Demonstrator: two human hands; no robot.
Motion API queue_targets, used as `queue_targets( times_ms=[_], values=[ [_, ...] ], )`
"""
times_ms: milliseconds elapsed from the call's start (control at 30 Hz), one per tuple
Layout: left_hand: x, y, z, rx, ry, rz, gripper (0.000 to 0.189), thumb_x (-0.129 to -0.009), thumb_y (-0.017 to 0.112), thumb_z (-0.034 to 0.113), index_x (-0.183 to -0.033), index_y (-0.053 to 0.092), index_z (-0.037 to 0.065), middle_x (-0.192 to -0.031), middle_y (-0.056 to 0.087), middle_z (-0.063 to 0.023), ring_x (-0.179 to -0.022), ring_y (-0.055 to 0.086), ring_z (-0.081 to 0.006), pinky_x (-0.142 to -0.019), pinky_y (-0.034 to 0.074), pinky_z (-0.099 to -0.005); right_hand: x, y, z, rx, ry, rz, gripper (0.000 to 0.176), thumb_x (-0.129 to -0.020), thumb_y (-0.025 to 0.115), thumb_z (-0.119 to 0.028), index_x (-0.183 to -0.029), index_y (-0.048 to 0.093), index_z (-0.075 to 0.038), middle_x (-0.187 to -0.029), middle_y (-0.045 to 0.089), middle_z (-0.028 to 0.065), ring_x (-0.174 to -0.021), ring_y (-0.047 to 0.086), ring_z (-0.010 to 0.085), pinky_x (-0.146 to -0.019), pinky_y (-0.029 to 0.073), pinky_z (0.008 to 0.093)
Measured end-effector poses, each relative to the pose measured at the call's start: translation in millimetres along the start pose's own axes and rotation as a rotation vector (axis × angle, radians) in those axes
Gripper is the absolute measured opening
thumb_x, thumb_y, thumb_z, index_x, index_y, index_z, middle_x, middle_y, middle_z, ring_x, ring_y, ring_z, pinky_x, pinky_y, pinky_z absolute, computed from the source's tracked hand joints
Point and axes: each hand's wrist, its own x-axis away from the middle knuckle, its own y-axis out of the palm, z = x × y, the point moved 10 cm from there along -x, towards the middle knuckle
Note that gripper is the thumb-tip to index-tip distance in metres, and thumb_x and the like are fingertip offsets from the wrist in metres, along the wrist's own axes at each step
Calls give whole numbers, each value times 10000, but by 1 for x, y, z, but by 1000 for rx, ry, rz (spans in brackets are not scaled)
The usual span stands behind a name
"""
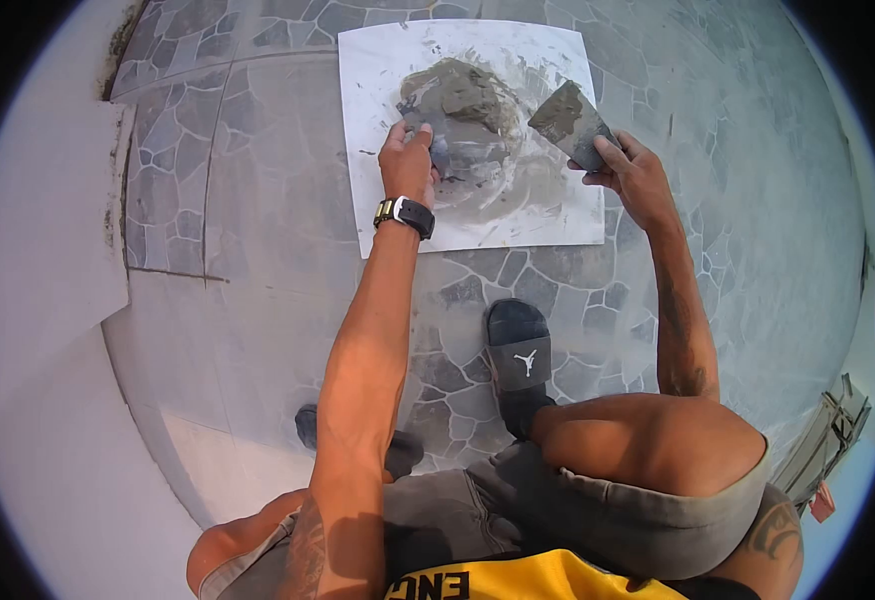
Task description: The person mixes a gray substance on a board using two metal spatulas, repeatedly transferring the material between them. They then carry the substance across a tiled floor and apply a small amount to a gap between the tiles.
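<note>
A white sheet lies on the patterned floor, smeared with grey paste. A mound of wet grey mortar sits on its upper middle. My right hand grips a dark, flat rectangular scraper by its lower corner, above the sheet's right edge. Grey mortar coats part of the scraper's face. My left hand, wearing a wristwatch, is at the mound's left side. Its thumb presses on a dark grey flat piece smeared with mortar; the outline of that piece blends into the paste.
Grey floor with a stone pattern surrounds the sheet. My slide sandal is just below it, close to my bent knee. A pale wall runs along the left. Wooden sticks lie at the far right.
</note>
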Motion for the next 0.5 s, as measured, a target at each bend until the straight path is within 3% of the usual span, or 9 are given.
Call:
queue_targets(
  times_ms=[67,133,233,367,500],
  values=[
    [-5,-2,7,7,-30,-56,337,-954,609,157,-1284,558,120,-890,570,15,-686,484,-107,-607,426,-302,5,4,13,-46,14,-34,463,-1004,557,-300,-1237,552,100,-1083,666,171,-951,694,222,-848,572,302],
    [-9,-4,31,124,14,-161,285,-962,590,137,-1244,558,115,-987,605,0,-821,585,-135,-713,480,-316,19,26,31,17,75,-173,449,-999,567,-307,-1218,576,85,-1074,665,155,-935,679,202,-856,566,308],
    [-17,-19,55,101,65,-186,294,-968,578,113,-1253,524,67,-1048,617,-40,-882,620,-174,-818,549,-383,47,69,50,141,109,-422,410,-972,615,-291,-1197,616,53,-1053,665,116,-912,651,175,-856,551,312],
    [-17,-42,76,90,122,-181,308,-971,570,99,-1267,510,37,-1099,627,-69,-934,642,-206,-849,559,-396,85,141,83,6,290,-640,396,-977,608,-261,-1214,601,56,-1068,664,114,-911,657,176,-850,550,317],
    [1,-51,88,87,137,-189,307,-970,579,103,-1267,523,51,-1104,638,-60,-930,649,-189,-830,559,-359,81,147,65,7,274,-628,403,-979,604,-252,-1236,584,58,-1086,657,119,-932,666,199,-847,563,327]
  ],
)
